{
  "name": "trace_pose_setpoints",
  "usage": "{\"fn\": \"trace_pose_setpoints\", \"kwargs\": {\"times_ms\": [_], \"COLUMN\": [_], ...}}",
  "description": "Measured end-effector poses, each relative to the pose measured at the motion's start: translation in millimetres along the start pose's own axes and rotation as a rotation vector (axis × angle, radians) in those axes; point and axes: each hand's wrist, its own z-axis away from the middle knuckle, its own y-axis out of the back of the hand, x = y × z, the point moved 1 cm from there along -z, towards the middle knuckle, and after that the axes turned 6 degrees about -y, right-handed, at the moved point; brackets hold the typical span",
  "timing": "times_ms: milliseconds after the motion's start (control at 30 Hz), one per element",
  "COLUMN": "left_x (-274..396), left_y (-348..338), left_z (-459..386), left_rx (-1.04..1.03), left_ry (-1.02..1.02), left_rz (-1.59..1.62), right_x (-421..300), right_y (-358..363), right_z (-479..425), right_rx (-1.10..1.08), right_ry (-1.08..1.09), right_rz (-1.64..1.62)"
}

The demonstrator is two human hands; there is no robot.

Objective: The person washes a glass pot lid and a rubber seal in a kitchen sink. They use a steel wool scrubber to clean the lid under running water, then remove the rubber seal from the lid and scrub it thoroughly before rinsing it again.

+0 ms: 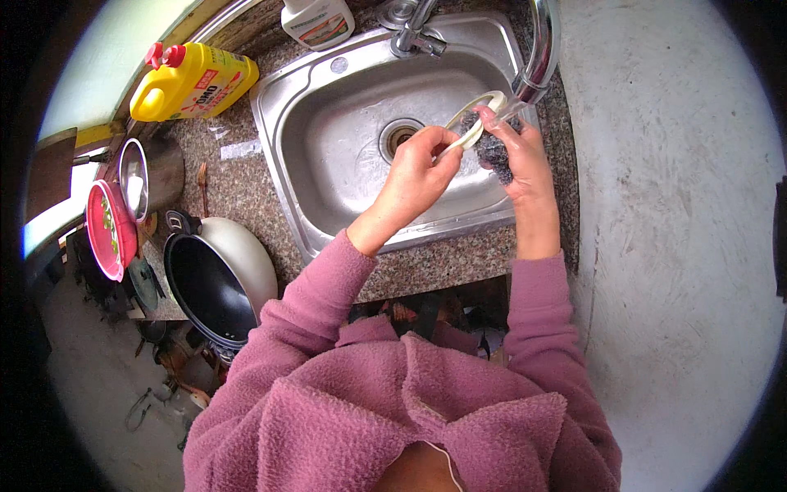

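Over the right side of a stainless steel sink [332,141], my left hand [421,163] pinches the near end of a thin item with a pale cream rim [495,100]. It is tilted nearly edge-on, so I cannot tell whether it is a lid or a shallow dish. My right hand [527,161] grips a dark mesh scouring pad [494,149] and presses it against that item, the thumb lying over the rim. Clear water [510,111] runs from the curved chrome spout [536,74] onto the item and my right fingers.
A yellow detergent jug [203,83] and a white bottle [318,24] stand behind the sink. To the left are a pot with a black interior [209,286], a pink basket [110,230], a metal bowl [134,178] and a fork [203,184]. A pale wall [670,184] bounds the right.
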Motion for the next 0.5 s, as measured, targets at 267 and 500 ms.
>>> {"fn": "trace_pose_setpoints", "kwargs": {"times_ms": [267,500], "left_x": [2.1,-8.7], "left_y": [0.5,-0.3], "left_z": [-4.3,-9.8], "left_rx": [-0.035,-0.039], "left_ry": [0.373,0.603], "left_rz": [0.727,1.253], "right_x": [-5.3,8.9], "right_y": [8.8,3.8], "right_z": [7.4,32.3], "right_rx": [0.039,0.326], "right_ry": [0.134,0.518], "right_rz": [0.214,0.578]}}
